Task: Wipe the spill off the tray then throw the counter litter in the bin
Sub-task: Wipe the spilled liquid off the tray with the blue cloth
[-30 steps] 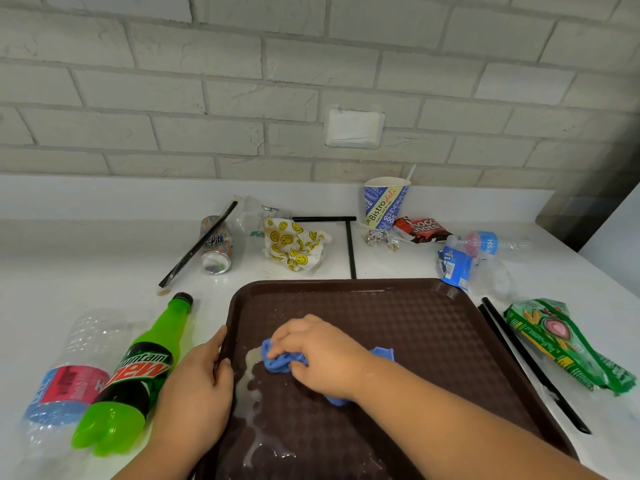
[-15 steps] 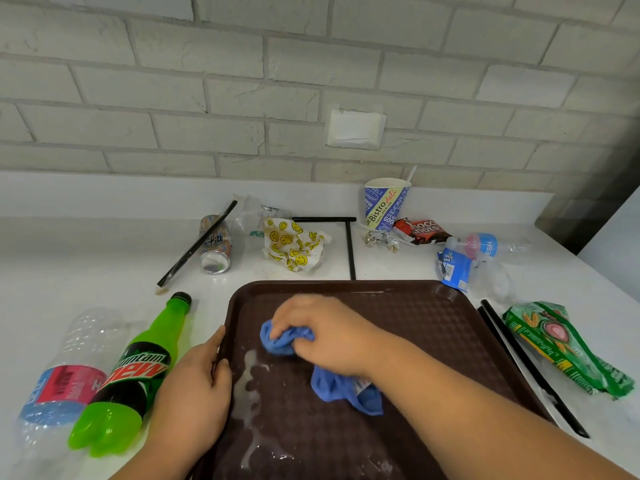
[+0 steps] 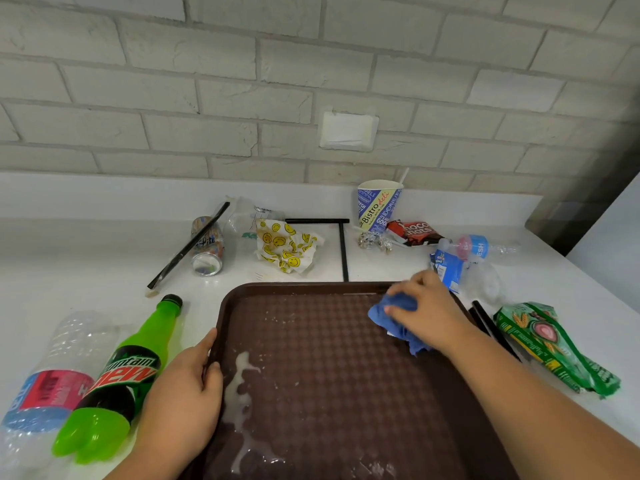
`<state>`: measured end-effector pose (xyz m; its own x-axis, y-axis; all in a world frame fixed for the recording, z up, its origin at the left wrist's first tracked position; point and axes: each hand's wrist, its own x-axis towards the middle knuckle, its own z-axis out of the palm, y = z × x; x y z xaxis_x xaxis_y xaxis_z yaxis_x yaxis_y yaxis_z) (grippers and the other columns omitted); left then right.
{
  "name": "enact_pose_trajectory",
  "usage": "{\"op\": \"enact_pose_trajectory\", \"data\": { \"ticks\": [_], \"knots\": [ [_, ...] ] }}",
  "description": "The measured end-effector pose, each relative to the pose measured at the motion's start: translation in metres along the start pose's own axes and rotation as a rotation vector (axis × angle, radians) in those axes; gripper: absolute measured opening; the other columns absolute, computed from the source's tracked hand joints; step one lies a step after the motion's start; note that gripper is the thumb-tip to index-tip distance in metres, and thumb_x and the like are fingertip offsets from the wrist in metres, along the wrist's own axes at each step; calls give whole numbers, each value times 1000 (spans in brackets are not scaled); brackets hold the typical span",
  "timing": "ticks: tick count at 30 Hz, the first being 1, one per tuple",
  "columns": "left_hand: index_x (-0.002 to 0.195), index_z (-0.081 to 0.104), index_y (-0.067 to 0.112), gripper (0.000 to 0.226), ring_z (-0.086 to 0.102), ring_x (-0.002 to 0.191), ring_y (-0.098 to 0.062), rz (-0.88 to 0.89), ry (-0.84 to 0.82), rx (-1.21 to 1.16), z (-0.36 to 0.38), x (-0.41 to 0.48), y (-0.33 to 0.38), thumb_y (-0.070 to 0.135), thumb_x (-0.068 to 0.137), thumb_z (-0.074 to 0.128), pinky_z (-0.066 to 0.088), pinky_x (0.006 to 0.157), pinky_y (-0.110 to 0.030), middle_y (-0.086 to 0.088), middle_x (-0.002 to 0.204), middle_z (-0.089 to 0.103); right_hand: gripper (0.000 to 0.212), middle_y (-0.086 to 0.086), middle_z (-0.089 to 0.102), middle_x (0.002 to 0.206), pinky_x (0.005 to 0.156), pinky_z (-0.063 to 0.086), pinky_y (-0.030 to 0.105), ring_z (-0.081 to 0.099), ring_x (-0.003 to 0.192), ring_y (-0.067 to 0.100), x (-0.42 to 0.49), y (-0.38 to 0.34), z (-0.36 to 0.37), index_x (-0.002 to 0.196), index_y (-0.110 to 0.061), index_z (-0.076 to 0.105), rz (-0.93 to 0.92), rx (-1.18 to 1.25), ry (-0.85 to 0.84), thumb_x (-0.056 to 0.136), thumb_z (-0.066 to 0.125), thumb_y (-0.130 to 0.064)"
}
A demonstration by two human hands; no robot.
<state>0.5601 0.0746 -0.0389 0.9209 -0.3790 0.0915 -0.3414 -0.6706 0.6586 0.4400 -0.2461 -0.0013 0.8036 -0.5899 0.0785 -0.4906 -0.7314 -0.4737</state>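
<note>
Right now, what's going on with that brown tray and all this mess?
A person is cleaning the brown tray. Their right hand grips a blue cloth at the tray's far right corner, and their left hand holds the tray's left edge. A white spill near the left side isn't wiped up yet. The litter, like the green bottle, paper cup and green wrapper, lies on the counter, not yet binned.
</note>
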Motion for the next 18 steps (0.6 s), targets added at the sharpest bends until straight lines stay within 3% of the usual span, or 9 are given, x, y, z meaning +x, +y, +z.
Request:
{"op": "enact_pose_trajectory", "data": {
  "ticks": [2,3,8,13,18],
  "knots": [
    [139,41,31,51,51,119,-25,1,-2,6,0,0,0,19,90,50,42,93,-36,-5,131,56,40,-10,34,115,88,43,22,43,107,14,-5,12,8,115,-39,59,-11,-156,-128,77,71,-42],
    [139,41,31,51,52,118,-25,1,-4,8,0,0,0,19,90,50,43,92,-36,-5,130,57,40,-10,35,117,91,42,24,44,107,15,-3,15,9,117,-38,58,-25,-209,-144,79,70,-39],
    [139,42,30,52,55,112,-27,1,-12,26,-1,1,1,18,89,52,44,86,-36,-8,125,59,26,5,48,114,74,41,26,56,97,26,18,17,7,106,-19,68,42,-205,89,83,59,-11],
    [138,43,31,53,56,110,-26,-9,-7,9,-1,1,0,17,88,53,45,86,-35,-6,124,59,27,7,46,112,75,49,30,53,99,28,25,-4,26,114,-20,65,181,-293,113,89,53,-20],
    [139,42,31,54,55,96,-19,-8,-1,5,0,3,-1,17,88,54,39,74,-29,-4,122,59,27,5,44,113,81,50,33,51,99,26,24,-64,61,112,-18,65,37,-252,83,91,49,-26]
  ]
}}
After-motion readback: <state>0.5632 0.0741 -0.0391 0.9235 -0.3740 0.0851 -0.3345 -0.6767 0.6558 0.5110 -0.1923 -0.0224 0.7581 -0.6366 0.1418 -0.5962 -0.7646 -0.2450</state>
